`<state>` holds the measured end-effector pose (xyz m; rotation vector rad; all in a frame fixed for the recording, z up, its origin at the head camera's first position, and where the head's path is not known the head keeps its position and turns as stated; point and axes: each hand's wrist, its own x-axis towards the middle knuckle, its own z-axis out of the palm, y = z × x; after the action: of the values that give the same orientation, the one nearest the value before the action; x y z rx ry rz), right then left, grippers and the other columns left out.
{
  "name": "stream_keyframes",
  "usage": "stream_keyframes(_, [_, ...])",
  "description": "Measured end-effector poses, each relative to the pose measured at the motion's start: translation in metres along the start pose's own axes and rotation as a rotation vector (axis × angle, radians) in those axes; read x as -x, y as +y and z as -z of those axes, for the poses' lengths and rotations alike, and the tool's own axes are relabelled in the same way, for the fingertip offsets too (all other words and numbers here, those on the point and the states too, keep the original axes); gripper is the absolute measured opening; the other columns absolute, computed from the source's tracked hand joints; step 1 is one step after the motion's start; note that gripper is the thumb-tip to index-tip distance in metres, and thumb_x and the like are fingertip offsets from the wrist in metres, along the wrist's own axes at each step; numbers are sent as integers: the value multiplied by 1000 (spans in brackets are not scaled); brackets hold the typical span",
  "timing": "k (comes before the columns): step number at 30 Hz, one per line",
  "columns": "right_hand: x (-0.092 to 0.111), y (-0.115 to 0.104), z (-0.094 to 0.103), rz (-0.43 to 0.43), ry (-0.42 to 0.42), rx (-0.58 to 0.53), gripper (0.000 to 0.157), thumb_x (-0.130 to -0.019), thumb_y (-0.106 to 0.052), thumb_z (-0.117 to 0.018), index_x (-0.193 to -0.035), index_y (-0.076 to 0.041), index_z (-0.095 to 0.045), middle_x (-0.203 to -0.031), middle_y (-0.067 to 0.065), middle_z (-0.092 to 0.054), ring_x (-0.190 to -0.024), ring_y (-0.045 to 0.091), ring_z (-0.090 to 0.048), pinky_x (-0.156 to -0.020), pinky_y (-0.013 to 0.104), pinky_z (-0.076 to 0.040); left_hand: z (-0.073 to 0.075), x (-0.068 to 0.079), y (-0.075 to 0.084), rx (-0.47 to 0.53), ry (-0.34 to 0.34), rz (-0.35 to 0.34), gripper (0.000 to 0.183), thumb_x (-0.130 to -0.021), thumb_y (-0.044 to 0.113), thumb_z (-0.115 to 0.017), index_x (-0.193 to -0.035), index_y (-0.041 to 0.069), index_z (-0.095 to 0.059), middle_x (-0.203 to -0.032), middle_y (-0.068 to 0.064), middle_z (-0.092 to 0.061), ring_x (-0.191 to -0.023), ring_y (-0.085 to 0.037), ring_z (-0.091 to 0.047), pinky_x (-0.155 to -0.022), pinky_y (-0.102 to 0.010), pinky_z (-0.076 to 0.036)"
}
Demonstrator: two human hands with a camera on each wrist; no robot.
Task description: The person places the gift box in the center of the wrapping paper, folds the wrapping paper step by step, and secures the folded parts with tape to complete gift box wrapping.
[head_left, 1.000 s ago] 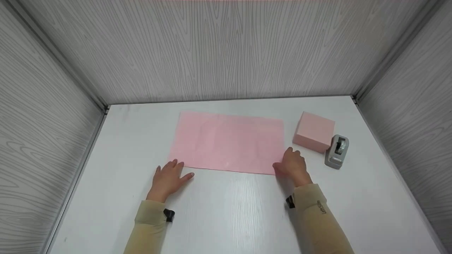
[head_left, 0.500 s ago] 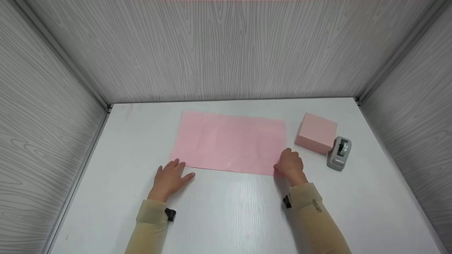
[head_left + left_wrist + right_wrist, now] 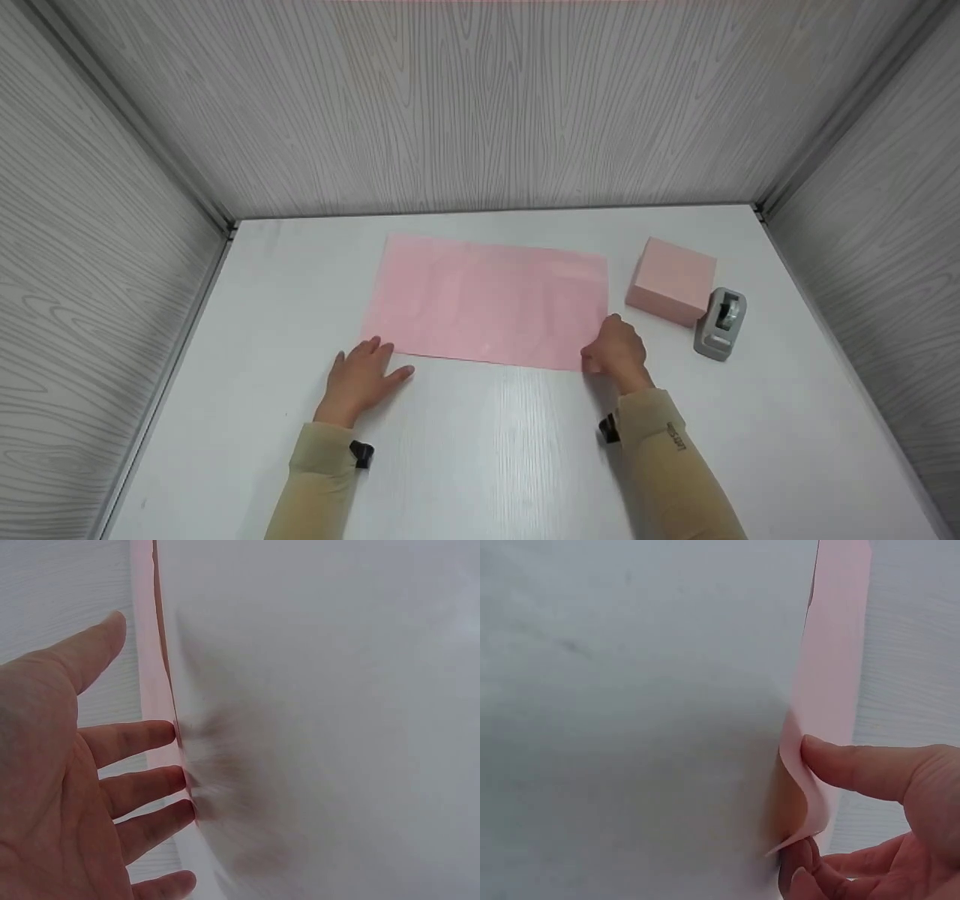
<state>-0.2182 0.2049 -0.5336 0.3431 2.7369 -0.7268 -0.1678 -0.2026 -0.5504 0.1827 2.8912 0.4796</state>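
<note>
Head view: the pink sheet is being kept flat on the white bench, its long near edge running between the two hands. Its near left corner is being touched by the fingertips of the left hand, whose fingers and thumb are being spread wide. Its near right corner is being gripped by the right hand. To the right of the sheet, the pink block is sitting well apart from the left hand; just beside it the grey tape dispenser is standing. Whether block and dispenser are touching cannot be told. Both wrists are being covered by tan sleeves.

Left wrist view: the palm is being shown, fingers apart. Three fingertips are being held against the border between a pink strip and a broad pale surface; blurred dark patches are being seen there.

Right wrist view: the pink edge is being pinched, thumb on its upper side and fingers beneath, and is being bent into a curl.
</note>
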Motion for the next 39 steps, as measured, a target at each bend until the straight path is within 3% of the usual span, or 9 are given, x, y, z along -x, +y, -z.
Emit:
stream_keyframes(6, [-1,3,-1,-28,33,-101,91,-69,-3,-71,-143,16,-21,-105,29,-59,-81,33,-54,-63,39,-49,4,-4,-1,2,-23,-19,64,-97,44,-57,-143,1,-47,-147,-24,-41,-137,-42,-34,-109,-62,-23])
stream_keyframes(8, [-1,3,0,-28,52,-136,100,-69,-2,-69,-148,13,-11,-113,31,-57,-86,35,-53,-71,42,-50,6,-7,-3,2,-20,-34,59,-99,40,-57,-142,1,-48,-144,-25,-45,-134,-42,-38,-107,-61,-28])
stream_keyframes(11, [0,5,2,-36,79,-215,100,-71,-2,-69,-151,9,-9,-124,32,-51,-96,37,-51,-85,48,-49,9,-11,-6,12,-13,-44,52,-100,34,-56,-140,1,-50,-138,-24,-49,-129,-43,-43,-104,-59,-34])
stream_keyframes(14, [-2,9,2,-42,100,-271,96,-75,-3,-72,-150,9,-13,-134,36,-41,-112,41,-48,-100,52,-40,12,-15,-9,41,-15,-29,49,-101,31,-54,-139,0,-51,-137,-24,-51,-128,-43,-45,-103,-58,-35])
stream_keyframes(20, [-5,14,1,-86,76,-202,90,-79,-9,-75,-151,3,-22,-136,32,-48,-114,43,-54,-93,53,-45,16,-25,-12,142,43,55,47,-101,25,-56,-138,-3,-50,-135,-27,-51,-126,-43,-46,-105,-55,-35])
stream_keyframes(25, [-5,14,2,-99,70,-128,87,-78,-12,-75,-150,-1,-27,-133,30,-52,-106,41,-59,-85,53,-48,19,-34,-15,160,118,197,52,-95,25,-63,-135,-6,-51,-124,-27,-55,-116,-42,-53,-96,-54,-44])
stream_keyframes(31, [-5,13,5,-85,53,-124,88,-80,-13,-78,-150,0,-27,-129,31,-54,-106,44,-60,-83,53,-50,23,-44,-20,206,77,340,58,-90,32,-69,-126,-10,-52,-116,-28,-58,-105,-44,-59,-84,-56,-49])
stream_keyframes(39, [-6,12,6,-79,48,-116,91,-79,-16,-81,-149,2,-27,-129,30,-55,-109,46,-57,-89,55,-46,22,-52,-21,235,50,380,53,-87,30,-73,-115,-11,-55,-105,-25,-57,-97,-40,-59,-83,-54,-48])
